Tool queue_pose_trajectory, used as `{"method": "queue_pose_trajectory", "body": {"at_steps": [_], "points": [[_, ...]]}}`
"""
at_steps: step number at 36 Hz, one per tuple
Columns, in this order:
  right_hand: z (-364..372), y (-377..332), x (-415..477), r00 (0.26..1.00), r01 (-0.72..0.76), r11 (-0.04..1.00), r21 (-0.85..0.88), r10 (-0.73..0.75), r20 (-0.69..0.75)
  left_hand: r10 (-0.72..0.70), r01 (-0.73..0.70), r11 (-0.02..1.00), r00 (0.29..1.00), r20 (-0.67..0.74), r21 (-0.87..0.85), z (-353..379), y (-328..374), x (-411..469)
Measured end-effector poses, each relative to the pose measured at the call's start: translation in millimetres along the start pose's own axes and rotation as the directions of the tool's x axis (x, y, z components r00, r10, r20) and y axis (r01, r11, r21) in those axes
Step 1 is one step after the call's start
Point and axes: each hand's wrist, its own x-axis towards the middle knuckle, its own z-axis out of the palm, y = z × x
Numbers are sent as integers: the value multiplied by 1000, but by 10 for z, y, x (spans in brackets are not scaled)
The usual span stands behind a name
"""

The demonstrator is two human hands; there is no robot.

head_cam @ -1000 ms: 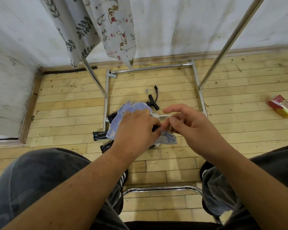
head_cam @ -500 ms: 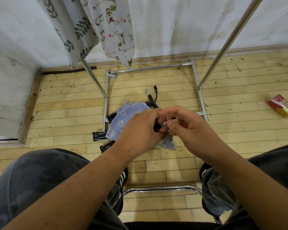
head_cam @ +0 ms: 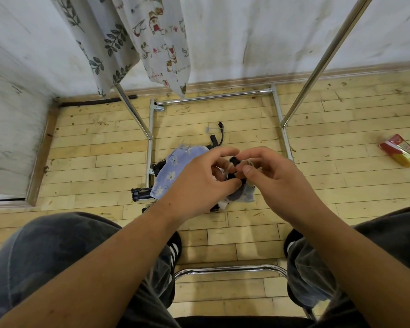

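Meeting at the centre of the frame, the left hand (head_cam: 199, 183) and the right hand (head_cam: 278, 183) work close together, fingertips almost touching. The left hand's fingers are curled and grip a bunched blue floral cloth (head_cam: 175, 170), which spills out to the left of its knuckles and hangs below both hands as a greyer fold. The right hand pinches a pale string (head_cam: 253, 165) between thumb and forefinger, its other fingers loosely bent. A small black piece (head_cam: 234, 160) sits between the two hands at the fingertips; which hand holds it I cannot tell.

Below the hands, on the wooden floor (head_cam: 341, 119), lies a black stand-like object (head_cam: 140, 194), partly hidden by the cloth, with a short black cable (head_cam: 221, 134) just above it. A chrome rack (head_cam: 278, 114) frames this patch of floor, and patterned fabrics (head_cam: 161, 43) hang from it at the upper left. A red and yellow packet (head_cam: 400, 153) lies at the right edge. The person's knees fill the lower corners.
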Motion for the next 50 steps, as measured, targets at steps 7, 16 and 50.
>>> {"method": "queue_pose_trajectory", "body": {"at_steps": [7,16,50], "points": [[-19,16,25,997,-80,997,4,80,-11,15,-14,999,1000,18,-46,14,24,-25],[-71,19,29,992,-128,991,31,128,6,40,-34,998,994,101,-57,32,108,-110],[-52,-105,33,996,-63,987,151,71,-52,167,-179,856,984,69,485,81,-268,22]]}}
